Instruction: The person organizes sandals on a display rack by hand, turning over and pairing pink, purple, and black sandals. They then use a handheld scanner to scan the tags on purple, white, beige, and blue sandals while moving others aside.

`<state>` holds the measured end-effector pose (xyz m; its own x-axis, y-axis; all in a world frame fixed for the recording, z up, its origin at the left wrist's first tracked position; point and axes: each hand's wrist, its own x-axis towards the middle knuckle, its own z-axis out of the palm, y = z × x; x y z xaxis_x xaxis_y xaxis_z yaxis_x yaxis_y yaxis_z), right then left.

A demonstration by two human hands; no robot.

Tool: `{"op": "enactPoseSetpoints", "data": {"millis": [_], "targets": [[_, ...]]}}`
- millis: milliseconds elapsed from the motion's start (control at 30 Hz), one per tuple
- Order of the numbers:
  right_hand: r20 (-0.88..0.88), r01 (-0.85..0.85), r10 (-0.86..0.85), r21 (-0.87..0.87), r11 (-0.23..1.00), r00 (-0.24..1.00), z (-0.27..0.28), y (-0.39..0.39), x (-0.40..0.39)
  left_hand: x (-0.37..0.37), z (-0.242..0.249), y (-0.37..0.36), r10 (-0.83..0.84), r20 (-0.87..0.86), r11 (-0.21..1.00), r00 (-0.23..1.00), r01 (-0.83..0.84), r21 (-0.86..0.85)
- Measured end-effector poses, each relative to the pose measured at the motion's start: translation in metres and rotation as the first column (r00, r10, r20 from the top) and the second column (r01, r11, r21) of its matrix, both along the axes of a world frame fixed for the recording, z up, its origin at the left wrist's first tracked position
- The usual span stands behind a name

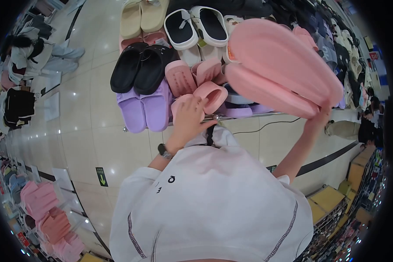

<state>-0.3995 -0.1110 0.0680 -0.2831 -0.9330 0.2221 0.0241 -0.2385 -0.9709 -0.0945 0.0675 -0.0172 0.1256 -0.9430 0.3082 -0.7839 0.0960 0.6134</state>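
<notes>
Pink slippers (284, 65), a pair pressed sole to sole, are held raised above the display rack (249, 115) by the right hand (321, 117), whose fingers are closed around the heel ends only. Risk: with so little of the pair inside the grip, the long overhanging toe ends could lever loose, and one slipper may slide off its mate and drop onto the stock below. The left hand (188, 118) rests on a smaller pink pair (207, 94) at the rack edge, fingers curled over it; whether it is actually gripping cannot be told. A push there could tip that pair off the rail. Adjacent stock is tightly packed: purple slippers (144, 109), black slippers (139, 67), white-and-black slippers (196, 26). A black cable (266, 124) hangs beneath the rack.
</notes>
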Motion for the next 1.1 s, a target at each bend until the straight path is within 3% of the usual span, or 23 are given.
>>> {"op": "enactPoseSetpoints", "data": {"millis": [67, 100, 167, 300, 433, 500, 567, 600, 633, 667, 733, 867, 933, 967, 1033, 1067, 1100], "targets": [[0.039, 0.026, -0.025, -0.043, 0.999, 0.999, 0.005, 0.005, -0.015, -0.018, -0.019, -0.003, 0.026, 0.238, 0.999, 0.971, -0.037, 0.04], [0.012, 0.061, -0.06, -0.055, 0.997, 0.998, 0.007, 0.008, -0.02, -0.023, -0.024, -0.008, 0.022, 0.237, 0.999, 0.971, -0.032, 0.037], [-0.017, 0.099, -0.1, -0.068, 0.993, 0.995, 0.009, 0.016, -0.028, -0.031, -0.032, -0.017, 0.037, 0.441, 0.977, 0.897, -0.125, 0.171], [-0.039, 0.17, -0.174, -0.096, 0.981, 0.984, 0.003, 0.031, -0.041, -0.028, -0.037, -0.03, 0.006, 0.445, 0.966, 0.896, -0.121, 0.23], [-0.226, 0.112, -0.139, -0.129, 0.985, 0.964, -0.004, 0.045, -0.052, 0.02, -0.012, -0.027, -0.021, 0.277, 0.986, 0.961, -0.027, 0.166], [-0.224, 0.085, -0.111, -0.121, 0.989, 0.968, -0.008, 0.049, -0.041, 0.037, 0.003, -0.023, -0.014, 0.189, 0.991, 0.982, -0.011, 0.132], [-0.223, 0.051, -0.073, -0.107, 0.993, 0.972, -0.013, 0.053, -0.025, 0.047, 0.015, -0.011, 0.023, -0.121, 0.987, 0.992, -0.003, 0.163], [-0.244, -0.061, 0.038, -0.09, 0.994, 0.969, -0.015, 0.054, -0.016, 0.052, 0.027, -0.004, 0.022, -0.118, 0.986, 0.993, -0.002, 0.169], [-0.262, -0.174, 0.148, -0.075, 0.982, 0.953, -0.016, 0.053, -0.009, 0.055, 0.042, 0.003, 0.076, -0.197, 0.979, 0.977, -0.035, 0.203], [-0.259, -0.174, 0.149, -0.076, 0.982, 0.954, -0.016, 0.054, -0.003, 0.059, 0.05, 0.01, 0.132, -0.273, 0.969, 0.953, -0.067, 0.236], [-0.225, -0.41, 0.388, -0.056, 0.91, 0.894, -0.013, 0.056, 0.01, 0.077, 0.051, 0.031, 0.206, -0.456, 0.978, 0.866, -0.181, 0.099], [-0.319, -0.538, 0.488, -0.089, 0.838, 0.812, 0.011, 0.048, 0.046, 0.114, 0.09, 0.094, 0.514, -0.45, 0.846, 0.731, -0.518, 0.124], [-0.714, -0.689, 0.405, -0.15, 0.71, 0.572, 0.019, 0.044, 0.06, 0.125, 0.103, 0.125, 0.596, -0.473, 0.738, 0.649, -0.675, 0.003], [-0.71, -0.696, 0.413, -0.15, 0.703, 0.57, 0.022, 0.043, 0.072, 0.127, 0.107, 0.136, 0.604, -0.469, 0.731, 0.644, -0.683, 0.002], [-0.851, -0.762, 0.271, -0.208, 0.613, 0.45, 0.029, 0.045, 0.104, 0.129, 0.112, 0.152, 0.603, -0.644, 0.552, 0.471, -0.829, -0.09], [-0.849, -0.767, 0.275, -0.211, 0.606, 0.451, 0.032, 0.047, 0.119, 0.132, 0.111, 0.156, 0.607, -0.642, 0.544, 0.468, -0.834, -0.094], [-0.903, -0.832, 0.278, -0.136, 0.537, 0.327, 0.036, 0.05, 0.134, 0.135, 0.107, 0.161, 0.587, -0.626, 0.538, 0.513, -0.825, -0.171]]}}
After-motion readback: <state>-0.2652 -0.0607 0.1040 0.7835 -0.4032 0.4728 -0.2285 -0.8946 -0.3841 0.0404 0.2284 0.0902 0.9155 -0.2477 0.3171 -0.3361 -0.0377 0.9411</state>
